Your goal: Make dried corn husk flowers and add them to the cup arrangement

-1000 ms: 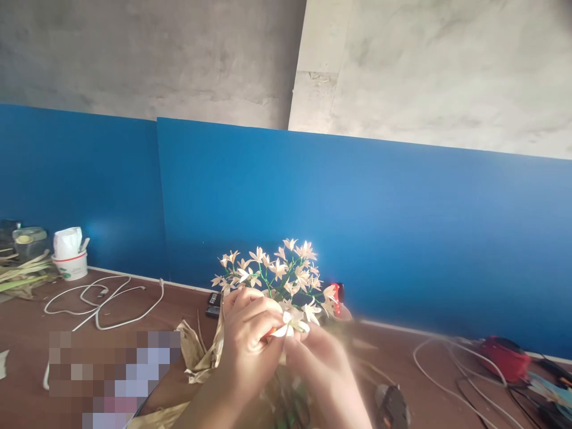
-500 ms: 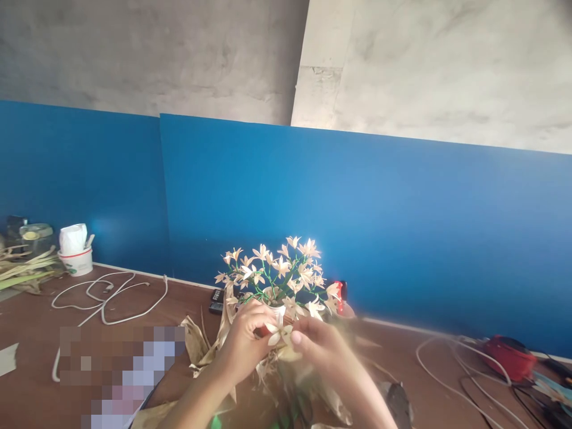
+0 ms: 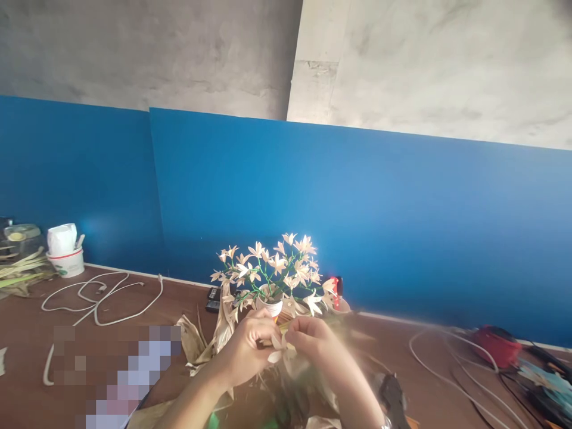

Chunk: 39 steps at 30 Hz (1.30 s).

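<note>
Between my two hands is a small pale flower [image 3: 277,351] with pointed petals, like those in the pot. My left hand [image 3: 252,345] is closed, its thumb and fingers pinching the flower from the left. From the right, my right hand [image 3: 310,339] pinches at its petals with thumb and forefinger. Just beyond my hands stands a white pot [image 3: 272,308] that holds a bunch of cream flowers [image 3: 277,263] on green stems. Dry husk pieces [image 3: 192,342] lie around and below my wrists.
A blue partition [image 3: 357,214] runs behind the brown table [image 3: 179,298]. White cables [image 3: 96,304] lie on the left near a white tub [image 3: 67,262]. Right of me are a red object [image 3: 497,347], more cables and a dark tool [image 3: 393,399]. Dry leaves [image 3: 22,268] sit far left.
The flower has turned and tilted between my fingers, and my right hand has closed in over it. The whole view has shifted slightly.
</note>
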Motion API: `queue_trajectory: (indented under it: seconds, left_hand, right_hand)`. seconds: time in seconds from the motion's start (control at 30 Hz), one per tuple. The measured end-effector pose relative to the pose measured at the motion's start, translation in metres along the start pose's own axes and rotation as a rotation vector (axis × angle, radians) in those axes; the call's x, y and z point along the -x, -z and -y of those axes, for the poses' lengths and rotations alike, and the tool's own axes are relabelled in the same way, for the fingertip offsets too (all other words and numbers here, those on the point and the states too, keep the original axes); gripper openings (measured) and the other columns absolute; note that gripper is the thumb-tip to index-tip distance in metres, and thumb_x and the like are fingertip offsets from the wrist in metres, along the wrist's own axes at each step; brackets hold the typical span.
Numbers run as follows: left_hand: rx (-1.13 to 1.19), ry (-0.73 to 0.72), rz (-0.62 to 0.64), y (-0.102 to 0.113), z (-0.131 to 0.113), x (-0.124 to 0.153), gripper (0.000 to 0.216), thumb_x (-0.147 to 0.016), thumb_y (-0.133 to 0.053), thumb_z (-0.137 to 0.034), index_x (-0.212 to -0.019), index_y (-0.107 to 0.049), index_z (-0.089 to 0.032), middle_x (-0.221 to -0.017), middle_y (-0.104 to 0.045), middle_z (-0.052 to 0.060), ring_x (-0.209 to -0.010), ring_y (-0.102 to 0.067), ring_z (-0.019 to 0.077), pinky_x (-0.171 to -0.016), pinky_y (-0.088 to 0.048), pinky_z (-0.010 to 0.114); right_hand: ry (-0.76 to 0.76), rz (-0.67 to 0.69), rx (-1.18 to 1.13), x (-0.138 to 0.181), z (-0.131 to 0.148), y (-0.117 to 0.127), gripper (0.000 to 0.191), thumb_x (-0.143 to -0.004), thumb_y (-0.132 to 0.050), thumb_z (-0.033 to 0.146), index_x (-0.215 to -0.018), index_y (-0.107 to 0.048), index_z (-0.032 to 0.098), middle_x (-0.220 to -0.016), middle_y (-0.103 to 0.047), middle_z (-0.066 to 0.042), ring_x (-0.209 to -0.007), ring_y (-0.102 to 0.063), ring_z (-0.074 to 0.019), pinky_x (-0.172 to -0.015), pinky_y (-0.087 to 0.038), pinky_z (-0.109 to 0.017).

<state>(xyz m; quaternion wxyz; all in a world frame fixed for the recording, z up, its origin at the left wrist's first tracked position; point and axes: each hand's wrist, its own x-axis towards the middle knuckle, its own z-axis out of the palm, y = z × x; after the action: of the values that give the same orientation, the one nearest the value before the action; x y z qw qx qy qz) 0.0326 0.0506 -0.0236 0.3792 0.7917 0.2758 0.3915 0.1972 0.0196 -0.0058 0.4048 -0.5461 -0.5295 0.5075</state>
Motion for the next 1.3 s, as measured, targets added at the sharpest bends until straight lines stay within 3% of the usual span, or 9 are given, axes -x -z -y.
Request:
queue_trajectory:
  seconds: [0.23, 0.37, 0.57, 0.7, 0.83, 0.93, 1.07, 1.17, 1.3]
  left_hand:
    - [-0.051, 0.038, -0.037, 0.003, 0.005, 0.000, 0.017, -0.069, -0.064, -0.005, -0.058, -0.064, -0.018, -0.073, -0.061, 0.001, -0.081, -0.054, 0.0162, -0.076, -0.041, 0.027]
    - [-0.070, 0.001, -0.051, 0.003, 0.012, -0.001, 0.020, -0.069, -0.064, -0.005, -0.054, -0.061, -0.018, -0.068, -0.058, 0.000, -0.077, -0.052, 0.0154, -0.072, -0.039, 0.026]
    - [0.112, -0.073, -0.030, 0.004, 0.012, -0.001, 0.020, -0.073, -0.066, -0.010, -0.056, -0.059, -0.018, -0.065, -0.057, 0.000, -0.075, -0.050, 0.0154, -0.070, -0.040, 0.025]
    - [0.104, -0.035, 0.022, 0.006, 0.010, 0.000, 0.019, -0.076, -0.068, -0.017, -0.057, -0.063, -0.018, -0.070, -0.060, 0.001, -0.081, -0.054, 0.0165, -0.076, -0.041, 0.027]
    - [0.075, 0.005, 0.109, 0.007, 0.009, 0.000, 0.017, -0.075, -0.071, -0.027, -0.061, -0.068, -0.018, -0.080, -0.065, 0.003, -0.083, -0.057, 0.0175, -0.082, -0.043, 0.029]
    - [0.020, 0.023, 0.126, 0.007, 0.008, 0.000, 0.016, -0.074, -0.072, -0.030, -0.062, -0.070, -0.019, -0.077, -0.065, 0.003, -0.082, -0.058, 0.0179, -0.083, -0.043, 0.030]
    - [0.011, 0.095, 0.050, 0.006, 0.008, -0.001, 0.007, -0.074, -0.068, -0.024, -0.071, -0.073, -0.020, -0.083, -0.066, 0.003, -0.085, -0.059, 0.0188, -0.081, -0.045, 0.029]
    - [0.017, 0.165, -0.032, 0.004, 0.009, -0.002, 0.015, -0.073, -0.062, -0.014, -0.080, -0.073, -0.021, -0.089, -0.065, 0.003, -0.086, -0.060, 0.0182, -0.077, -0.046, 0.027]
    - [-0.068, 0.177, -0.129, -0.002, 0.011, -0.003, 0.012, -0.069, -0.060, -0.011, -0.072, -0.069, -0.020, -0.083, -0.062, 0.002, -0.085, -0.059, 0.0188, -0.072, -0.045, 0.026]
  right_hand:
    - [0.071, 0.085, -0.001, 0.001, -0.002, 0.005, 0.041, -0.079, -0.058, 0.055, -0.067, -0.057, 0.016, -0.054, -0.042, 0.005, -0.050, -0.035, -0.0080, -0.051, -0.024, -0.023]
    - [0.028, 0.099, -0.008, -0.002, -0.006, 0.009, 0.035, -0.072, -0.069, 0.048, -0.065, -0.056, 0.016, -0.055, -0.045, 0.005, -0.051, -0.038, -0.0079, -0.051, -0.026, -0.023]
    - [-0.021, 0.149, -0.094, -0.005, -0.011, 0.008, 0.039, -0.065, -0.074, 0.052, -0.067, -0.057, 0.017, -0.052, -0.045, 0.006, -0.048, -0.038, -0.0073, -0.049, -0.025, -0.022]
    - [0.046, 0.142, -0.087, -0.001, -0.004, 0.008, 0.042, -0.072, -0.068, 0.056, -0.070, -0.058, 0.015, -0.057, -0.047, 0.005, -0.050, -0.035, -0.0064, -0.050, -0.024, -0.022]
    - [0.083, 0.135, -0.106, 0.005, 0.002, 0.005, 0.032, -0.074, -0.068, 0.046, -0.076, -0.060, 0.015, -0.065, -0.053, 0.003, -0.056, -0.041, -0.0079, -0.054, -0.029, -0.021]
    - [0.064, 0.096, -0.085, 0.007, 0.003, 0.001, 0.018, -0.071, -0.067, 0.030, -0.068, -0.057, 0.016, -0.062, -0.053, 0.003, -0.056, -0.042, -0.0086, -0.055, -0.030, -0.022]
    - [0.076, -0.040, -0.038, 0.006, 0.005, 0.000, 0.017, -0.072, -0.062, 0.029, -0.062, -0.054, 0.017, -0.054, -0.043, 0.006, -0.050, -0.033, -0.0072, -0.050, -0.024, -0.022]
    - [0.057, -0.092, -0.020, 0.005, 0.006, 0.001, 0.021, -0.070, -0.064, 0.034, -0.062, -0.054, 0.017, -0.051, -0.039, 0.007, -0.049, -0.029, -0.0070, -0.049, -0.021, -0.023]
    - [0.057, -0.153, 0.001, 0.002, 0.006, 0.002, 0.022, -0.068, -0.063, 0.035, -0.060, -0.053, 0.017, -0.052, -0.039, 0.006, -0.049, -0.028, -0.0072, -0.049, -0.019, -0.024]
